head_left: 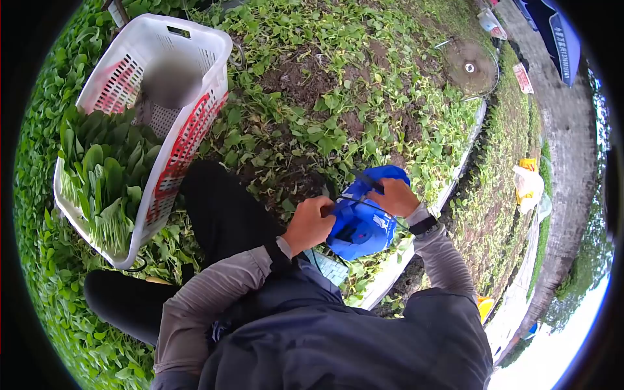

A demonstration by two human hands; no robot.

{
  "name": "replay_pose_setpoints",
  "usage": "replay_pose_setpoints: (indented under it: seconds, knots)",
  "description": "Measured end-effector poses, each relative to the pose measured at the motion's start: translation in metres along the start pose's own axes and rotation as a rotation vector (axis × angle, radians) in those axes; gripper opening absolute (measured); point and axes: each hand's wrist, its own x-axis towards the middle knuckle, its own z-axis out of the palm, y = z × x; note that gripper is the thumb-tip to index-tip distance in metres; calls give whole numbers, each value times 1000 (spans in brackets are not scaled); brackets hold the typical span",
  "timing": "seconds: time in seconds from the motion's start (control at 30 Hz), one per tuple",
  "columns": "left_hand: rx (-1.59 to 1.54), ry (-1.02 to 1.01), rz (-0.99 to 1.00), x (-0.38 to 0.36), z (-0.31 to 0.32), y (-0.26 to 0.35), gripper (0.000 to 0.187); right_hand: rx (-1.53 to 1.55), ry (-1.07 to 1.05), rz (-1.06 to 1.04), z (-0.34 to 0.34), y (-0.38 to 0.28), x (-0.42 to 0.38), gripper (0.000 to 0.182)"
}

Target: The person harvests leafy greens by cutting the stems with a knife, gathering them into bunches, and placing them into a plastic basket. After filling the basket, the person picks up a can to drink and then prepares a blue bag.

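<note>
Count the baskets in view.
1. The white and red basket sits on the greens at upper left, part-filled with cut leaves, apart from both hands, which hold a blue tool. More may lie outside the frame.

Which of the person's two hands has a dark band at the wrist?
The right hand, resting on top of the blue object; the left hand has only a grey sleeve cuff.

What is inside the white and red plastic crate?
The white and red plastic crate holds cut leafy greens stacked at its lower end; the upper end shows bare mesh. Anything beneath the leaves is covered.
</note>
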Motion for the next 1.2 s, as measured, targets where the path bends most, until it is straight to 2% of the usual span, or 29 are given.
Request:
replay_pose_setpoints:
  seconds: [0.07,0.1,0.17,0.23,0.3,0.37,0.43,0.5,0.57,0.6,0.77,0.83,0.93,1.0,1.03,1.1,1.2]
  knots:
    - [21,-22,101,-2,2,4,25,71,-139,79,-21,-5,-23,42]
    - [21,-26,107,-3,1,7,25,71,-133,83,-24,2,-30,42]
    - [-69,-4,107,-7,0,16,25,36,-26,-61,-30,18,-47,38]
    - [-85,-22,124,-15,-6,34,25,39,-17,7,-34,28,-61,40]
    - [-100,-35,140,-24,-12,52,26,464,200,33,-33,36,-72,42]
    - [-52,42,315,-32,-19,66,26,608,396,47,-50,13,-86,41]
    - [-16,54,304,-38,-31,82,26,690,509,44,-66,-10,-100,41]
    - [23,65,301,-45,-42,97,25,694,591,35,-75,-32,-107,41]
    - [45,81,375,-51,-49,107,26,545,733,-64,-83,-45,-112,39]
    - [49,85,380,-50,-51,107,26,593,772,-101,-86,-49,-111,38]
    - [-114,17,287,-28,-37,83,36,531,842,-103,-109,-77,-115,38]
    - [-185,-111,248,-19,-19,74,43,451,851,-137,-117,-88,-110,37]
    - [-188,-217,188,-5,8,52,60,415,760,-195,-114,-114,-82,40]
    - [-102,-235,75,-10,-3,44,73,343,600,-230,-99,-137,-42,45]
    - [-53,-229,-41,-10,-8,34,80,212,564,-350,-83,-134,-17,44]
    - [-4,-80,23,-29,-32,23,80,330,276,-348,-63,-147,7,39]
    - [-102,0,3,-80,-92,47,78,395,72,-458,-63,-188,10,35]
